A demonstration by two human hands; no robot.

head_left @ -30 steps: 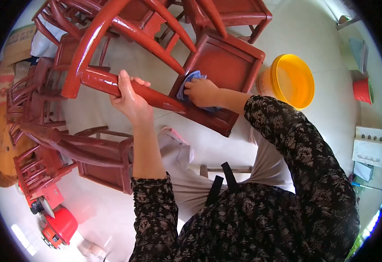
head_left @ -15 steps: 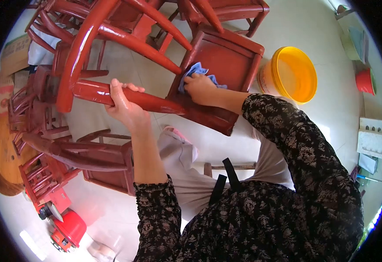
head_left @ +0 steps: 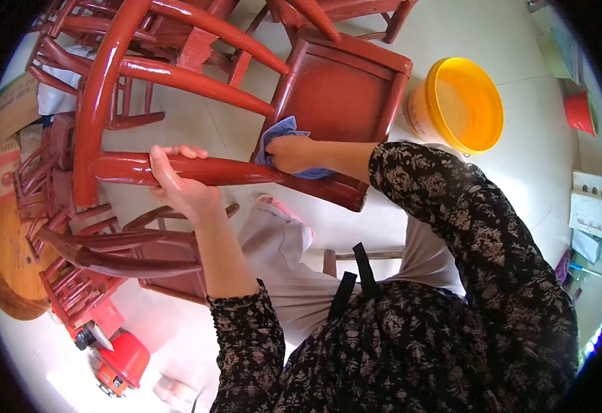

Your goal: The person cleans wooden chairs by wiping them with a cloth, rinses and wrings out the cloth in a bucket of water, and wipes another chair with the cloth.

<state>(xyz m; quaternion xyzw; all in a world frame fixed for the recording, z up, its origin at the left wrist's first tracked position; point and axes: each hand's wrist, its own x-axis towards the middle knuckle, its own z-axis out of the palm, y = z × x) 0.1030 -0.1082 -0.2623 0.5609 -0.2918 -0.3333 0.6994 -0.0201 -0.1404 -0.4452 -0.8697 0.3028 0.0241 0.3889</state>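
A glossy red-brown wooden chair [head_left: 339,93] is tilted in front of me, its seat facing up toward me. My left hand [head_left: 182,184] is wrapped around a thick post of its backrest [head_left: 232,172]. In my right hand [head_left: 293,153] is a blue cloth [head_left: 280,131], bunched and pressed at the seat's near left corner, where the post meets the seat. Part of the cloth is hidden under the fingers.
To the right stands a yellow bucket [head_left: 468,103]. Another wooden chair [head_left: 170,265] is close on the left, with several more behind. A round wooden tabletop [head_left: 13,255], a cardboard box [head_left: 17,103] and a red plastic basin [head_left: 127,358] lie further left.
My right hand has moved the cloth from the seat panel toward the near left corner by the post. The view has shifted slightly; my left hand keeps its hold on the post.
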